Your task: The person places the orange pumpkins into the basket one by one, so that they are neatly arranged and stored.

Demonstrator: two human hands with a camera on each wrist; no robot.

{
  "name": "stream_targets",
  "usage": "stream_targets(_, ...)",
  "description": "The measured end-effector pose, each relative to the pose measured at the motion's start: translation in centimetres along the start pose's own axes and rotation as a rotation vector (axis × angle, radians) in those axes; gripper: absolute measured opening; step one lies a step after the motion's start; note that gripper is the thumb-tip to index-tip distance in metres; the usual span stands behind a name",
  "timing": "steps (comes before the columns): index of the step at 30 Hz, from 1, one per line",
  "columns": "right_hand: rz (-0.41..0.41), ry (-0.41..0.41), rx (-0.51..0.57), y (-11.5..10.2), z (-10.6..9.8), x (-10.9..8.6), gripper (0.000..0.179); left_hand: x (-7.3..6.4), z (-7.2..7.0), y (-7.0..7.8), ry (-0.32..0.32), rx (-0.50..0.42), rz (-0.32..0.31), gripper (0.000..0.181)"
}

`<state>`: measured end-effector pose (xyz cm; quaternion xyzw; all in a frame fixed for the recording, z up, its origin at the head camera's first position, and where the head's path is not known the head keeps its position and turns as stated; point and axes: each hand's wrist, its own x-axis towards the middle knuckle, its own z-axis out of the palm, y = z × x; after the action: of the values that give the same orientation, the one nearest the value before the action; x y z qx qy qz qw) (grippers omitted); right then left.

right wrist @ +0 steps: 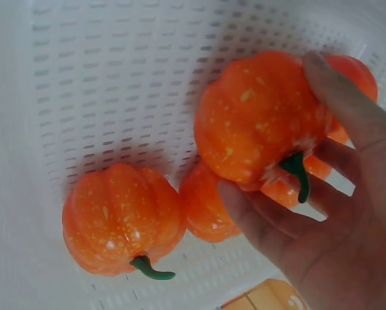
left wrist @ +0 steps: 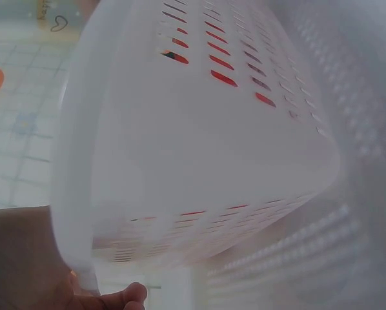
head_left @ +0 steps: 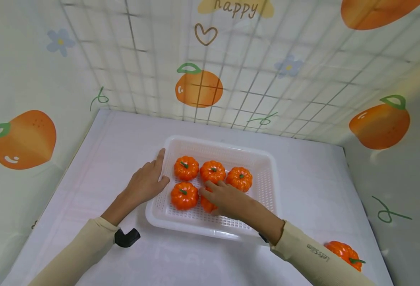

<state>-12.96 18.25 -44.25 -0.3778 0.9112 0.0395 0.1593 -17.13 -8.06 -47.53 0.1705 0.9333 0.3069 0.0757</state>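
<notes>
A white perforated plastic basket point(head_left: 210, 232) stands on the table. My left hand point(head_left: 145, 182) holds its left rim, index finger stretched along the edge and thumb over the rim; in the left wrist view a fingertip point(left wrist: 135, 294) bends down at the basket's corner. Inside the basket, my right hand point(head_left: 229, 200) grips an orange toy pumpkin point(right wrist: 261, 119) between thumb and fingers, its green stem towards the palm. Three pumpkins, left point(head_left: 186, 168), middle point(head_left: 212, 171) and right point(head_left: 240, 178), form the back row. Another pumpkin point(head_left: 184, 196) sits at the front left.
One more pumpkin point(head_left: 343, 254) lies on the table point(head_left: 310, 190) at the right, partly behind my right sleeve point(head_left: 313, 254). Fruit-printed sheeting point(head_left: 245, 79) over a wire grid closes off the back, with printed side walls at left and right.
</notes>
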Motion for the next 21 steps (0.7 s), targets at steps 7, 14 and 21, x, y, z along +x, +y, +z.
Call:
stream_targets(7, -0.008, -0.006, -0.041, 0.02, 0.50, 0.08, 0.058, -0.01, -0.01, 0.04, -0.002, 0.003, -0.006, 0.083)
stream_targets(14, -0.042, 0.040, -0.086, 0.08, 0.77, -0.02, 0.054, -0.03, -0.15, 0.16, 0.014, 0.018, 0.016, 0.082)
stream_targets(21, -0.055, 0.047, -0.089, 0.12, 0.86, -0.10, 0.054, -0.04, -0.20, 0.17, 0.019, 0.043, 0.020, 0.082)
